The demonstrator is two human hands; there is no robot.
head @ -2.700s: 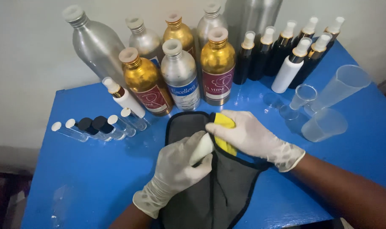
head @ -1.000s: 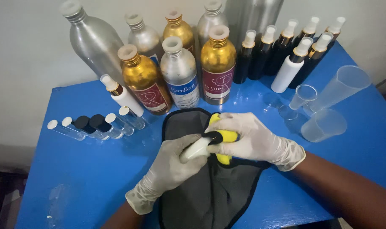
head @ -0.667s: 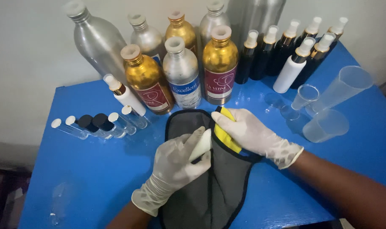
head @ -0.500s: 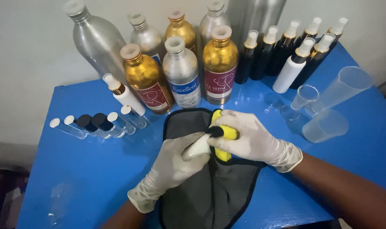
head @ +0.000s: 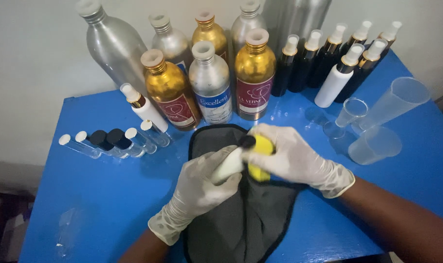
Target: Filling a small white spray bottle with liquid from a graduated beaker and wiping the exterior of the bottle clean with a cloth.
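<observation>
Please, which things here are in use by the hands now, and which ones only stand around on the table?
In use:
left hand holding a white bottle
right hand holding a yellow piece
dark cloth under both

Standing around:
gold and silver bottles
dark spray bottles
small vials
clear cups

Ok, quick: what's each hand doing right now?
Left hand: closed on small white bottle.
Right hand: closed on yellow marker-like tool at the bottle.

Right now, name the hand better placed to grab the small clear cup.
Likely right: the right hand, holding a yellow piece, lies nearer the small clear cup; the left hand grips a white bottle.
</observation>
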